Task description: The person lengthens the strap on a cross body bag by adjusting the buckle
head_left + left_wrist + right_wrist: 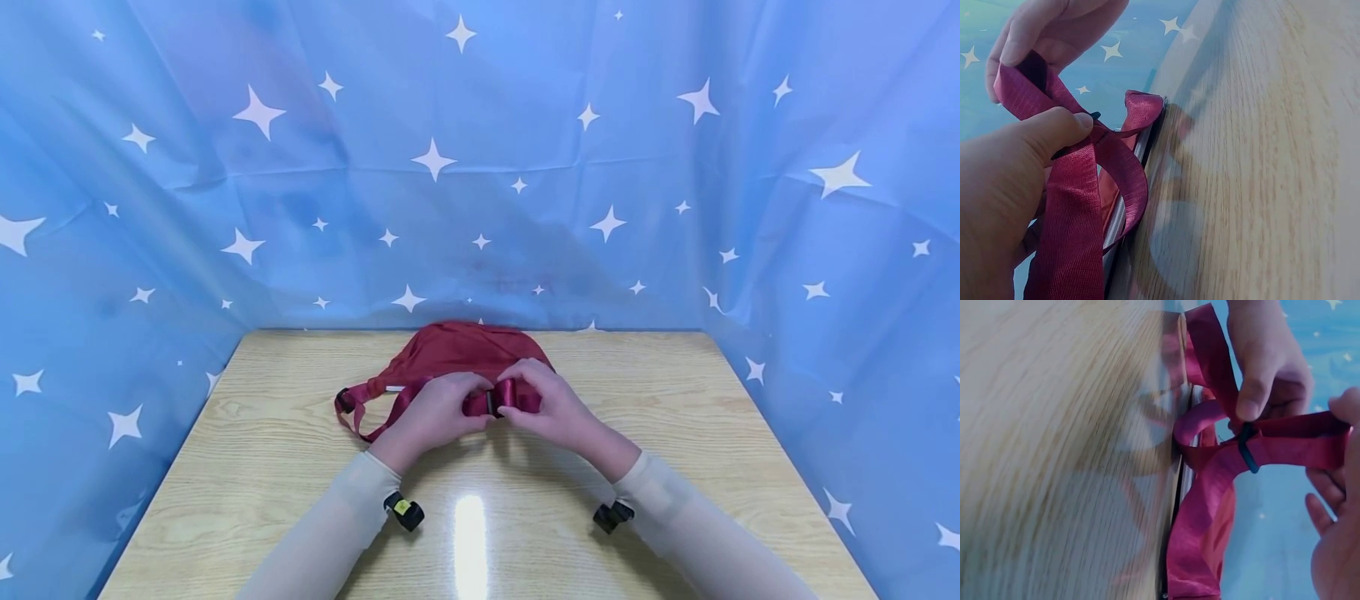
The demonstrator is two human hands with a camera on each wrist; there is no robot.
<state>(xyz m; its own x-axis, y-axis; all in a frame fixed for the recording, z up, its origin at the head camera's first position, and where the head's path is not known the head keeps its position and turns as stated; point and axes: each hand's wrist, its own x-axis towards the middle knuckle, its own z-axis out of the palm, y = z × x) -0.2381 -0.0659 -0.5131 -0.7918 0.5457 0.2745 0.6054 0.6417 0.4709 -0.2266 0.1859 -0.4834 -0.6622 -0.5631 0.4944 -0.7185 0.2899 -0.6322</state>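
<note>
A dark red waist bag [465, 348] lies toward the back of the table, its strap [1075, 219] lifted and twisted in front of it. Between the hands, a small black slider [1247, 450] sits on the webbing. With thumb and fingers, my left hand [442, 408] pinches the strap right beside this slider. My right hand [551, 407] holds a folded loop of the same strap on the slider's other side, pulled out to the right. Part of the bag's front is hidden behind both hands.
A second black buckle [345, 401] on the bag's strap rests at the left. The wooden table [300, 483] ends at a blue curtain with white stars [525, 250], which also runs along both sides. Each wrist wears a small black camera [405, 510].
</note>
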